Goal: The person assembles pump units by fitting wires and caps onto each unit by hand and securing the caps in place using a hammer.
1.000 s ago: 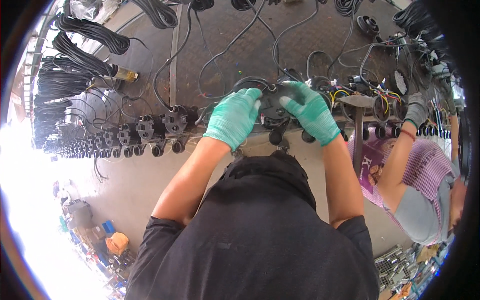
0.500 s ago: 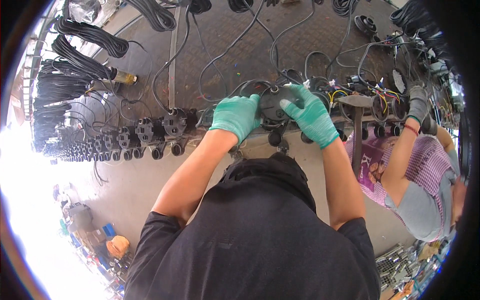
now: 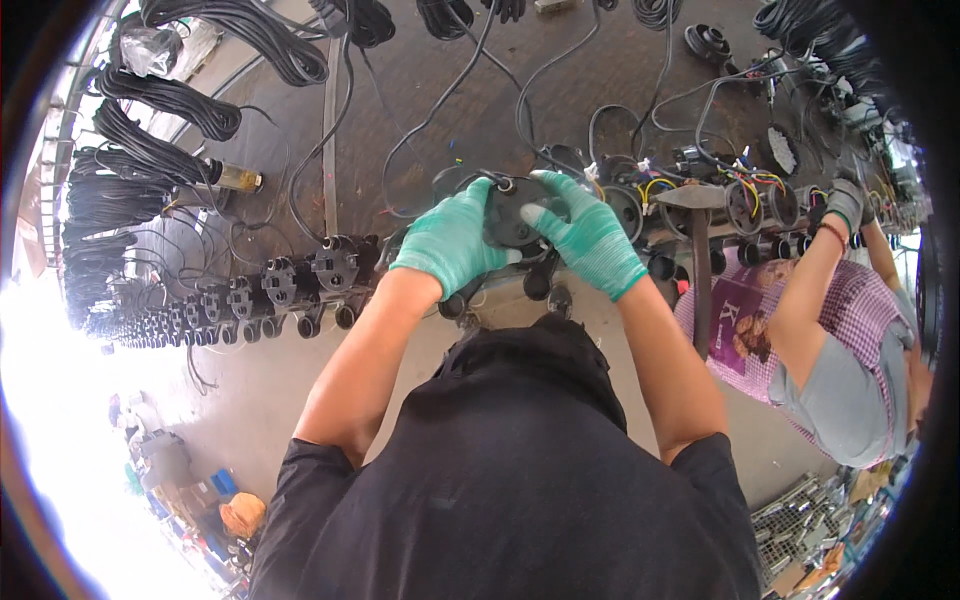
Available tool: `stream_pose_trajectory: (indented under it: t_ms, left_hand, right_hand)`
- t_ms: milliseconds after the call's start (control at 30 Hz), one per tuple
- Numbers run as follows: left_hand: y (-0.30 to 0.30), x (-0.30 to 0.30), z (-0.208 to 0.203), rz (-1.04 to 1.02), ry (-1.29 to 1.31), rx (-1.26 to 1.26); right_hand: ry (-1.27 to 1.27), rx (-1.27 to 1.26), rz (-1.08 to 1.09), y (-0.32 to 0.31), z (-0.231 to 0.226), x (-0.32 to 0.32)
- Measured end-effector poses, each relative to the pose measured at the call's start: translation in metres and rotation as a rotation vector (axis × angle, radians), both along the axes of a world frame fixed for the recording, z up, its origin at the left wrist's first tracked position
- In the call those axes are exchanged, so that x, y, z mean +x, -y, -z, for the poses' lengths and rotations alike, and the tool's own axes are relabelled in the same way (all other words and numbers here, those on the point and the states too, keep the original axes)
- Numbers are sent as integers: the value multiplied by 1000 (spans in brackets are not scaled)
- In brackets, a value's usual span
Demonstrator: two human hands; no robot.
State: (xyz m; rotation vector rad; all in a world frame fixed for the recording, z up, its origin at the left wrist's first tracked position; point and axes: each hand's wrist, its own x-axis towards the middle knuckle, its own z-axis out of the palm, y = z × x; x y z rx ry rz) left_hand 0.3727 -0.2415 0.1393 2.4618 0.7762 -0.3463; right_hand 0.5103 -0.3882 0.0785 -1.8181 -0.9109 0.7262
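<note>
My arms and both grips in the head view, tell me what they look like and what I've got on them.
Your left grip and right grip wear matching green knit gloves with finely ribbed cuffs. The forearms are bare, with no watch or bracelet showing. Short, plain black sleeves end near the elbows.

Green-gloved hands, black disc

Pale floor, dark brown worktop, glaring white light at left, mixed clutter lower left
</note>
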Motion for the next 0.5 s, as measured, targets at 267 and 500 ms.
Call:
stream_pose_trajectory:
  t_ms: [267,500]
  left_hand:
    - [-3,-3,10,38,111,46]
    - [-3,1,5,114,6,109]
  right_hand:
    - [-53,-77,-14,2,3,2]
    - [-69,-112,-72,6,-8,10]
